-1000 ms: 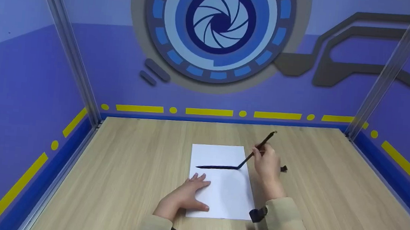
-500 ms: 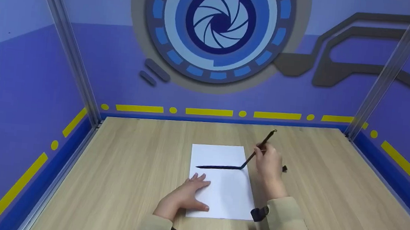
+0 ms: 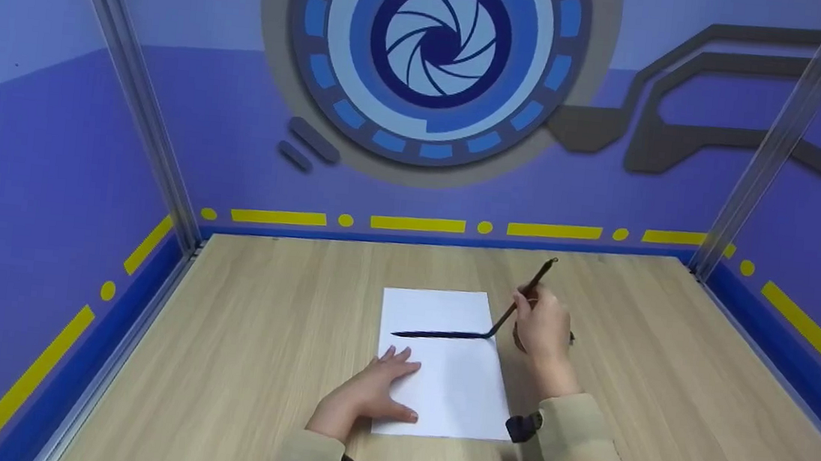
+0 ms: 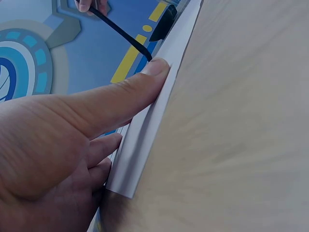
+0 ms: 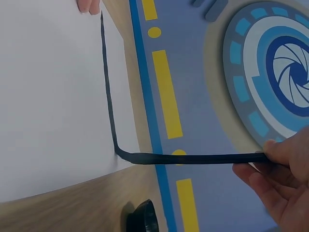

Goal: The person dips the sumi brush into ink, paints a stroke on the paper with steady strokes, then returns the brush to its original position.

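A white sheet of paper (image 3: 447, 392) lies on the wooden table, crossed by a long black stroke (image 3: 438, 335). My right hand (image 3: 544, 330) pinches a dark ink brush (image 3: 503, 320) with a small loop at its top end. In the right wrist view the bent bristle tip of the brush (image 5: 193, 159) touches the paper at the stroke's (image 5: 107, 87) right end. My left hand (image 3: 376, 389) rests on the paper's left part with fingers spread, below the stroke. The left wrist view shows the thumb (image 4: 157, 67) lying on the paper's near edge.
A small black cup (image 5: 145, 217) stands on the table beyond the paper's right edge, mostly hidden behind my right hand in the head view. Painted panels (image 3: 383, 198) enclose the table at the back and sides, with metal posts (image 3: 131, 83) at the corners.
My right hand and the brush have moved a little to the right, and the black stroke has grown longer that way. The left hand has stayed in place.
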`<state>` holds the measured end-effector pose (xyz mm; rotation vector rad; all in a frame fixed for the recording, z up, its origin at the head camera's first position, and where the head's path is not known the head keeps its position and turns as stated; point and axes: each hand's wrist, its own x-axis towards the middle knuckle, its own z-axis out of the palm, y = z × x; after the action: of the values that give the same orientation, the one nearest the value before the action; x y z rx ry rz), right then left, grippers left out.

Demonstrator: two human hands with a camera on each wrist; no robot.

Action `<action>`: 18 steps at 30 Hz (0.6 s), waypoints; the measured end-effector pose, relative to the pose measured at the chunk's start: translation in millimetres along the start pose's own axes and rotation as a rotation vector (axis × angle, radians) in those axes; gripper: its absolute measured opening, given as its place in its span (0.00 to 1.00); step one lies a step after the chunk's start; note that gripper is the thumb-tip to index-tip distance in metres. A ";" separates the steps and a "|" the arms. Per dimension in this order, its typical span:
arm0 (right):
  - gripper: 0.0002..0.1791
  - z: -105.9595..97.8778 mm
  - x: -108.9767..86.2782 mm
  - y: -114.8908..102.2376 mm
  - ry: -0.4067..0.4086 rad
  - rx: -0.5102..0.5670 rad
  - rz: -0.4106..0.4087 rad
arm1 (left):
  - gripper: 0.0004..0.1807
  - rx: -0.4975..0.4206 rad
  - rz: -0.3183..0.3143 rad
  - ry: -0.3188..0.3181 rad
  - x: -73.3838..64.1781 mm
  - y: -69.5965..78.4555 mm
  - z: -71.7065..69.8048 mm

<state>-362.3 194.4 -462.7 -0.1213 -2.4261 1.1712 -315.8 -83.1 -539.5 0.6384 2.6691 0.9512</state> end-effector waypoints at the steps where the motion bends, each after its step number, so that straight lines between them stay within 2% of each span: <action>1: 0.11 -0.7 0.3 -0.2 0.003 -0.001 0.002 | 0.47 -0.002 0.000 0.000 0.1 -0.1 -0.2; 6: 0.10 -4.8 2.6 0.2 0.046 -0.013 -0.052 | 0.47 -0.003 0.001 0.005 1.4 -1.1 -0.3; 11: 0.09 -15.0 5.6 -1.6 0.104 0.018 -0.108 | 0.48 -0.004 -0.007 0.007 2.0 -1.1 -0.5; 18: 0.10 -42.2 8.6 -12.0 0.300 0.139 -0.153 | 0.48 -0.011 -0.017 0.005 0.9 -0.6 1.1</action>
<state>-350.8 219.6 -427.6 -0.0622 -2.0509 1.1575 -316.4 -82.6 -540.8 0.6107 2.6682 0.9633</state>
